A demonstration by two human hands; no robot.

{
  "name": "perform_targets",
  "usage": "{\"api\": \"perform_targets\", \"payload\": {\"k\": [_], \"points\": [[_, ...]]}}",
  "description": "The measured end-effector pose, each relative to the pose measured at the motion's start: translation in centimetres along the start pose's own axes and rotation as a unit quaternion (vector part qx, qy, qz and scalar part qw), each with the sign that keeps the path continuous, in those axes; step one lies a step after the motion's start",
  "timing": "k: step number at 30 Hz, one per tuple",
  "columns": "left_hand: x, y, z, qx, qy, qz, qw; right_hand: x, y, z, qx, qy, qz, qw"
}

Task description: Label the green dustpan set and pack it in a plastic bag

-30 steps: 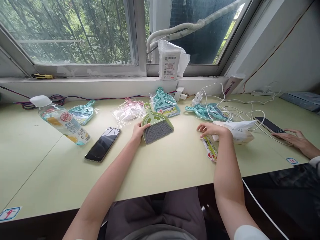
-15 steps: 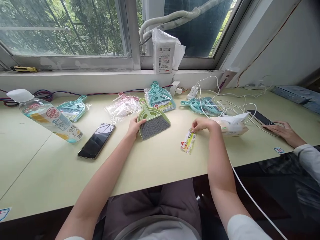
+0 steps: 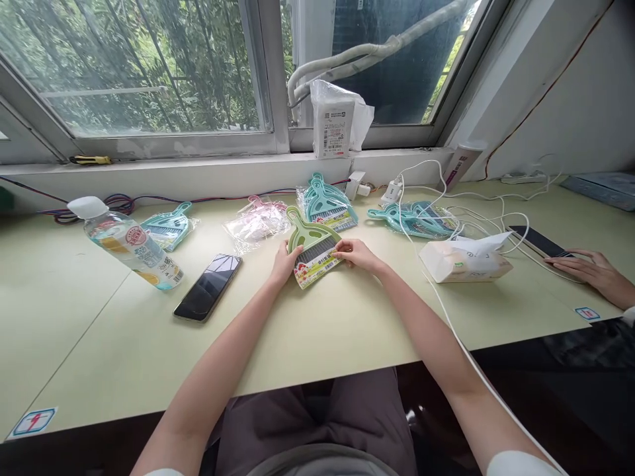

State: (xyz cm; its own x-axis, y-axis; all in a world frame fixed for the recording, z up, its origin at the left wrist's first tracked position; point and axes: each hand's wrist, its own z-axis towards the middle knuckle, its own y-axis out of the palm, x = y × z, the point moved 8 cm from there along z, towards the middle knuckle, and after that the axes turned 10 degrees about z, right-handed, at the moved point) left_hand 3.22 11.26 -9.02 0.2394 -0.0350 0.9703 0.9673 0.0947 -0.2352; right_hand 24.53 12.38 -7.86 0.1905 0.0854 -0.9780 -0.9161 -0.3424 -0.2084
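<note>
A green dustpan and brush set (image 3: 308,233) with grey bristles lies near the middle of the table. My left hand (image 3: 286,262) grips its left edge, thumb on top. Across the bristles lies a yellow and white label card (image 3: 317,266). The fingers of my right hand (image 3: 353,254) pinch the right end of this card, at the right edge of the set. Behind the set is a teal set in clear wrap (image 3: 327,206); a pink wrapped set (image 3: 260,221) lies to its left.
A bottle (image 3: 133,248) and a phone (image 3: 208,288) are on the left. Teal sets (image 3: 417,219), white cables and a tissue pack (image 3: 466,259) lie on the right. Another person's hand (image 3: 592,272) rests by a dark phone (image 3: 538,242) at far right.
My right hand has brought the label card leftward from the bare table onto the bristles of the green set. My left hand still holds the set. The view has shifted slightly.
</note>
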Motion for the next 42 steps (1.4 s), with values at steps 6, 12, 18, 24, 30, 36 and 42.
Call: {"api": "perform_targets", "payload": {"k": [6,12,18,24,30,36,42], "points": [[1.3,1.1,-1.2,-0.089,0.000,0.003,0.996,-1.3,-2.0,-0.3,0.152,-0.083,-0.216,0.961],[0.6,1.4,-0.7,-0.100,0.026,0.030,0.994,-0.7,-1.9,-0.4,0.202,-0.050,-0.263,0.942],[0.5,1.2,-0.4,-0.069,0.019,-0.051,0.996,-1.9,-1.4,-0.8,0.282,-0.132,-0.265,0.912],[1.2,0.5,-0.6,-0.024,0.009,-0.113,0.993,-0.5,1.1,0.7,0.266,-0.115,0.041,0.956],[1.9,0.2,-0.6,-0.031,0.050,-0.120,0.991,0.5,4.6,1.0,0.128,-0.017,0.306,0.943],[2.1,0.0,-0.8,-0.012,0.067,-0.108,0.992,0.0,5.0,-0.1,0.109,0.010,0.337,0.935],[1.8,0.5,-0.8,-0.028,0.041,-0.119,0.992,-0.1,4.8,0.0,0.117,0.010,0.329,0.937]]}}
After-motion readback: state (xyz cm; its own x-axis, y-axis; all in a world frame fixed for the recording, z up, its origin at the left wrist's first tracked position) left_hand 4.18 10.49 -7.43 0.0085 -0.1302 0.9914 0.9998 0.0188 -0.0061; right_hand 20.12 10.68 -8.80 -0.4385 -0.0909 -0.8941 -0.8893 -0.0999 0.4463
